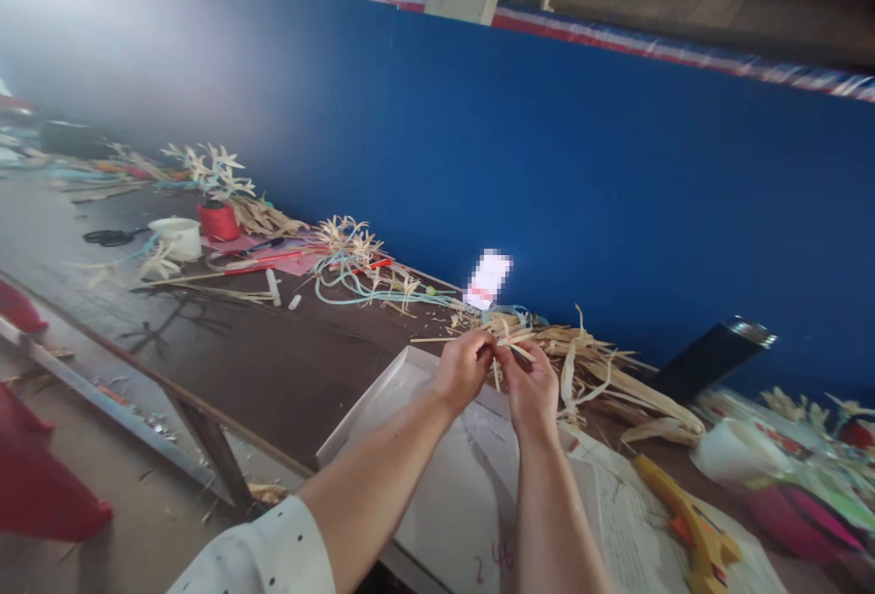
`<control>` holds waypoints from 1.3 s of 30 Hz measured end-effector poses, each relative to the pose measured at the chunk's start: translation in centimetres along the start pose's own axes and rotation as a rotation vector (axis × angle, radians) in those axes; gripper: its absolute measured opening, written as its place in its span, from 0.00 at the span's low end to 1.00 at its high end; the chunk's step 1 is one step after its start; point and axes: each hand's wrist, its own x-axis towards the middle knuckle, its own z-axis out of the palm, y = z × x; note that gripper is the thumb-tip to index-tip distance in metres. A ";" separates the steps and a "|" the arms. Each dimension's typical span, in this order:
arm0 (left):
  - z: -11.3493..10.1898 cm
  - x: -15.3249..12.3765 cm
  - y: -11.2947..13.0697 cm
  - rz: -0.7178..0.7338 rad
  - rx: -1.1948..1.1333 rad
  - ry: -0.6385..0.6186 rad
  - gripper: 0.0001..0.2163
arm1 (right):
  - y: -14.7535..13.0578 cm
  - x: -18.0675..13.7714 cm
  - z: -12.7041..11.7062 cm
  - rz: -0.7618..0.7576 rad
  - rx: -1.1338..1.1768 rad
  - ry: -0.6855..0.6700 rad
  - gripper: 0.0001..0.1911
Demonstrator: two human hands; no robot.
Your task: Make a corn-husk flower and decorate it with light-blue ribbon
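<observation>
Between our two hands, above the far edge of a white tray [441,503], we see thin husk strips [523,353] pinched tight: the fingertips of the left hand [467,366] and the right hand [537,386] are pressed together on them, nearly touching each other. The exact finger overlap is too small for us to tell. One strip's long axis runs from the grip toward the tabletop's right end, slanting slightly to the near edge, so its free end lies across the right hand, the nearer of the two. Another end points down toward the tray.

Just beyond, dried husks [633,386] heap along the far edge of the tabletop [293,339], against a blue wall [615,175]. To the right we find a black flask [707,362], a white cup [738,448] and, nearer us, a yellow glue gun [701,535] on printed papers [623,507]. Toward the left end lie light-blue cords [332,289], husk flowers [348,239], a red spool [219,222] and black scissors [115,237].
</observation>
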 end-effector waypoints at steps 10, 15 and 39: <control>0.0 0.0 0.1 0.004 0.025 0.007 0.05 | -0.1 0.0 0.0 0.000 0.043 0.016 0.15; 0.0 0.0 0.0 0.007 0.019 0.000 0.05 | -0.2 -0.1 0.1 0.008 0.038 0.028 0.16; -0.3 0.0 0.5 0.013 0.000 0.004 0.05 | 0.1 0.2 -0.3 -0.025 0.014 0.006 0.16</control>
